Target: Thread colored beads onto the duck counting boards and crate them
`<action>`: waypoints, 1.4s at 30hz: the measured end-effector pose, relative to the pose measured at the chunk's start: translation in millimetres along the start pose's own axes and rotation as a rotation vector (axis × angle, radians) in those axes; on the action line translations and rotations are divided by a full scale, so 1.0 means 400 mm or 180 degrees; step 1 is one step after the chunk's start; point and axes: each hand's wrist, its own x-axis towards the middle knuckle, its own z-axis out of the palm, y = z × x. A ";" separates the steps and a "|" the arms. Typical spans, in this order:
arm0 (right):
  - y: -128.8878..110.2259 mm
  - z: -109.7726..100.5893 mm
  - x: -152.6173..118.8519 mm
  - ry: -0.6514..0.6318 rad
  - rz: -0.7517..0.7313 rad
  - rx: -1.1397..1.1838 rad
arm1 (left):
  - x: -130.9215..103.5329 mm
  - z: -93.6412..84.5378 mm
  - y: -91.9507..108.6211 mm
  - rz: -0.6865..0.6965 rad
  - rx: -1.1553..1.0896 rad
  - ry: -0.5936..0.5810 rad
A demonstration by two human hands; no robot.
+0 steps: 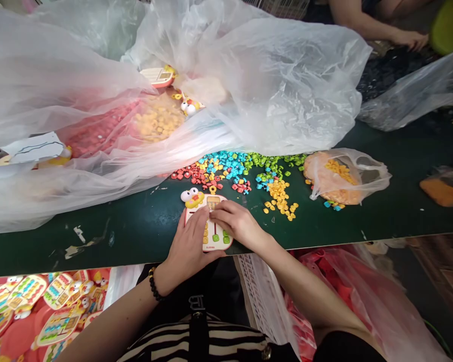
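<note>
A cream toy board (210, 245) with a red edge lies near the table's front edge. At its top left sits a yellow character head with big white eyes (192, 196), and yellow and green pieces show in its slots. My left hand (189, 244) grips the board's left side and lower edge, thumb along the bottom. Over the board's upper right, my right hand (239, 223) has its fingers bent together on the surface; whatever they pinch is hidden. Just beyond the board lie loose small pieces: red (192, 173), blue (226, 163), green (266, 162) and yellow (281, 196).
Large clear plastic bags (287, 85) cover the table's far side, with red and yellow pieces inside. An orange-filled bag (334, 181) lies at right. Below left are several finished-looking toy boards (58, 324). Another person's hand (409, 39) shows at far right.
</note>
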 end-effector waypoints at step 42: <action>0.162 -0.050 -0.055 0.0953 0.1483 -0.0262 | 0.017 -0.027 0.011 -0.0009 0.0004 -0.0233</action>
